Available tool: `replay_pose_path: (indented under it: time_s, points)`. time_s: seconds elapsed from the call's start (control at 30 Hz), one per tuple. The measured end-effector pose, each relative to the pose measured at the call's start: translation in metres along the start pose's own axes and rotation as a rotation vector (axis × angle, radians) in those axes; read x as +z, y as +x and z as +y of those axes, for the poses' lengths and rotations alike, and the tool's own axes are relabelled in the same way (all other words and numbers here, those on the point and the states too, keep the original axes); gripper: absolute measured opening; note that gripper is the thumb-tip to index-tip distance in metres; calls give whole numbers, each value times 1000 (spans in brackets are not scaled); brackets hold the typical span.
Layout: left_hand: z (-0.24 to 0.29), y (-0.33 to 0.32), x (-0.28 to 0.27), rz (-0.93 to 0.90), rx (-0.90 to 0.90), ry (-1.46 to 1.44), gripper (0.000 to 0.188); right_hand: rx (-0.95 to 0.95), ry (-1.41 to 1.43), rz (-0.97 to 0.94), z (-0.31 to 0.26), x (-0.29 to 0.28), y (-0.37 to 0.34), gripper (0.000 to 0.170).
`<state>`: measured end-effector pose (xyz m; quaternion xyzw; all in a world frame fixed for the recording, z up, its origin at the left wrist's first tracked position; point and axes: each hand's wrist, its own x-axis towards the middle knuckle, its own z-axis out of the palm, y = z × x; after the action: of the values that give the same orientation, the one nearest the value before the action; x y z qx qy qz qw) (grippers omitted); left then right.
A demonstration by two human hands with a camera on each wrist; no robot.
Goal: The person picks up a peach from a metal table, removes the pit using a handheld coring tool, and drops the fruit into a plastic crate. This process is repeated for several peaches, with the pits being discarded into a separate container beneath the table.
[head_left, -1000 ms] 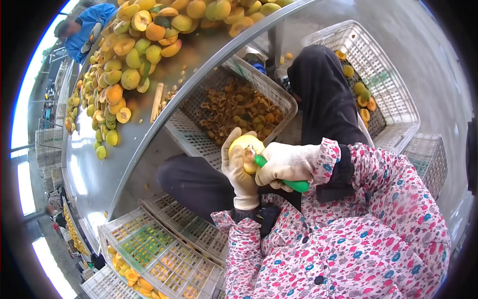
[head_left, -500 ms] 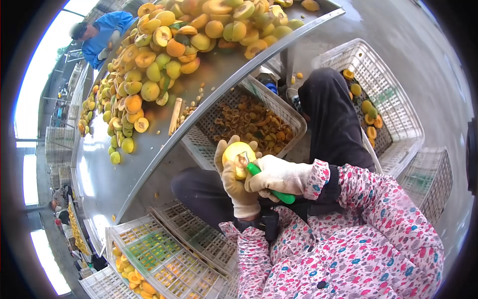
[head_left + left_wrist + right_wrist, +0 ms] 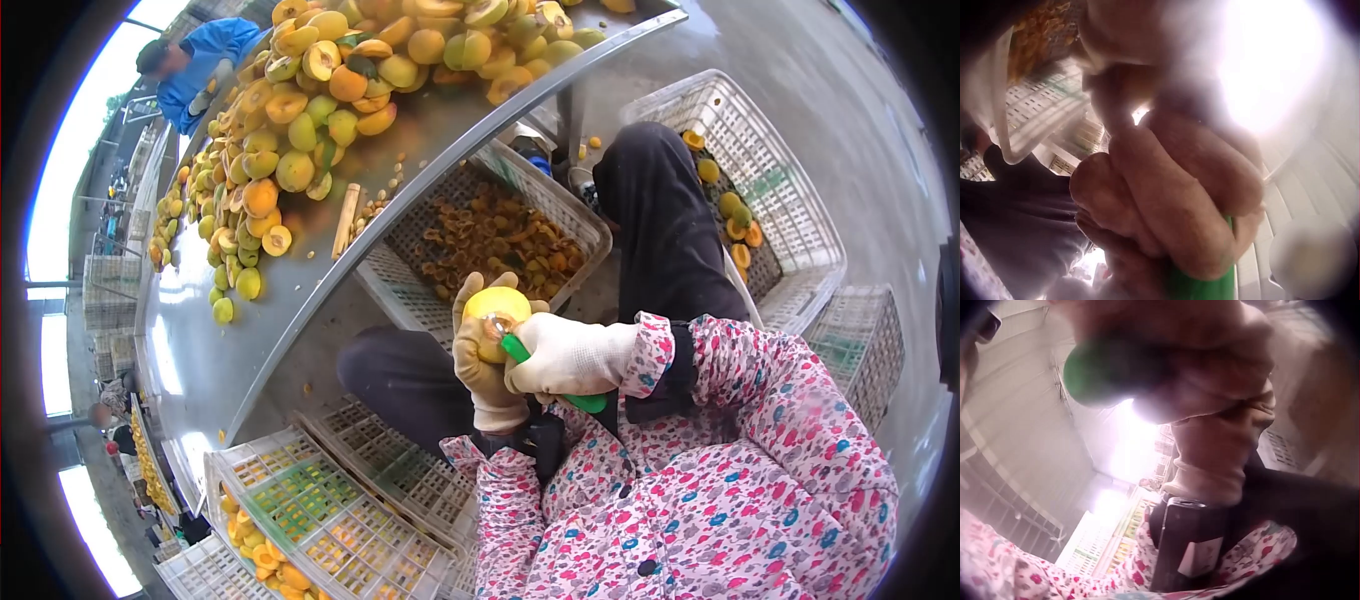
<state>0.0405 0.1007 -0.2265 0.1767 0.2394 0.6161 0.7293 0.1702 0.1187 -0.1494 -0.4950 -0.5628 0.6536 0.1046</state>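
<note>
Low over the lap, my gloved left hand (image 3: 482, 378) cups a yellow peach half (image 3: 500, 301) with its cut face toward my right hand. The gloved right hand (image 3: 580, 352) grips a green-handled pitting tool (image 3: 515, 348), its metal tip at the brown pit hollow of the peach. Curled fingers (image 3: 1179, 212) wrap the green handle (image 3: 1204, 289) in the left wrist view. From the right wrist, the handle's rounded butt (image 3: 1085, 375) sticks out of the fist. Fingers partly hide the tip.
A metal table (image 3: 300, 285) carries a heap of peach halves (image 3: 300, 130) and a wooden stick (image 3: 346, 220). Below its edge stands a crate (image 3: 595, 250) of peach scraps. Another crate (image 3: 815, 230) holds some halves at right. Lattice crates (image 3: 330, 490) stand lower left. A person in blue (image 3: 205, 65) works across the table.
The head view shifted, then shifted slightly back. Both hands stay together on the peach; the tool's handle and the right hand have turned a little against the cut face.
</note>
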Motion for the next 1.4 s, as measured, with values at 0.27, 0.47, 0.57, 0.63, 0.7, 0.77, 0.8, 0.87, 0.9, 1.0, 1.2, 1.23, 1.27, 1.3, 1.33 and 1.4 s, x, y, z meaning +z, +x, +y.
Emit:
replay_pose_path:
  time_s: [0.27,0.47,0.57,0.63,0.7,0.77,0.8,0.87,0.9,1.0,1.2,1.23,1.27,1.3,1.33,1.4]
  points:
    - [-1,1,2,-72,41,176,52,-104,760,-531,44,-18,3,20]
    - [-7,8,1,-22,40,-6,47,-13,694,-220,20,1,1,13]
    - [-13,13,-5,170,150,108,42,-11,567,-104,24,9,6,21]
    - [-11,13,5,225,190,179,41,1,541,-137,23,8,7,20]
    - [-9,13,4,276,226,235,37,-9,570,-63,20,9,0,18]
    - [-11,15,-3,315,296,373,36,-16,532,-22,23,10,3,17]
    - [-12,16,-1,349,350,506,36,-15,499,35,26,12,5,17]
    - [-11,14,3,365,341,471,35,-79,550,73,31,13,10,15]
    - [-9,13,5,349,297,386,34,-39,628,-20,30,7,10,13]
    - [-12,14,9,331,315,380,33,3,777,-198,30,-6,11,17]
    - [11,21,-18,694,378,421,30,-189,596,-215,13,-18,-19,14]
    - [22,17,-9,601,373,463,32,-195,617,-339,19,-30,-19,13]
    - [27,12,0,489,339,410,36,-179,691,-343,19,-42,-17,9]
    - [33,10,10,469,301,437,37,-174,598,-348,23,-55,-3,12]
    - [37,13,17,436,270,459,38,-177,494,-344,29,-63,17,16]
    - [49,26,1,385,225,322,36,-243,-738,279,60,-55,55,27]
